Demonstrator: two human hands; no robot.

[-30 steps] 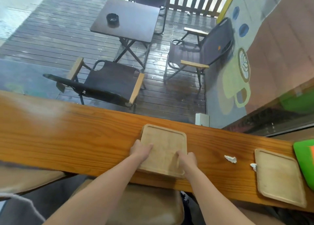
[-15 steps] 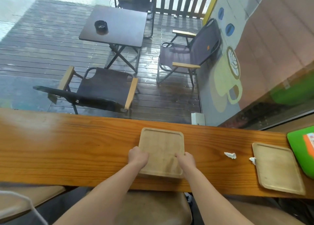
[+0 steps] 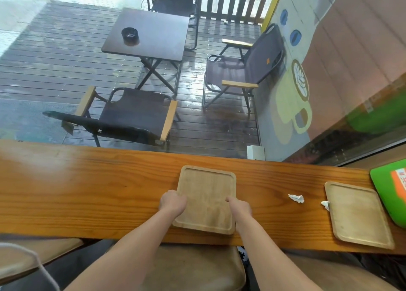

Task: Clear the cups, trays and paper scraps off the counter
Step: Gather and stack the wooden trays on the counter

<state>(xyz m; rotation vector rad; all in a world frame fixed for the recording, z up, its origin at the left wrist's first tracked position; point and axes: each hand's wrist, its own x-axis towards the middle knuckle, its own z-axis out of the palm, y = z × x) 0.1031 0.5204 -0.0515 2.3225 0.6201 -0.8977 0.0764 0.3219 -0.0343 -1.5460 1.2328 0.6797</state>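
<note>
Left hand (image 3: 173, 205) & right hand (image 3: 239, 207) grip the near tray (image 3: 206, 198) by its side edges (empty); should lift level, then stack w/ 2nd tray (image 3: 360, 216).

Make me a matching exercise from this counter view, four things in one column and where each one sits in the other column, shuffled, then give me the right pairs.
Things:
1. middle tray
2. second tray
3. paper scrap
4. green board

Places:
A. far right end of the counter
B. alone on bare wood between the two trays
C. gripped at its sides by the left hand and right hand
D. lying untouched, with another scrap at its left edge

Pairs: 1-C, 2-D, 3-B, 4-A
</note>
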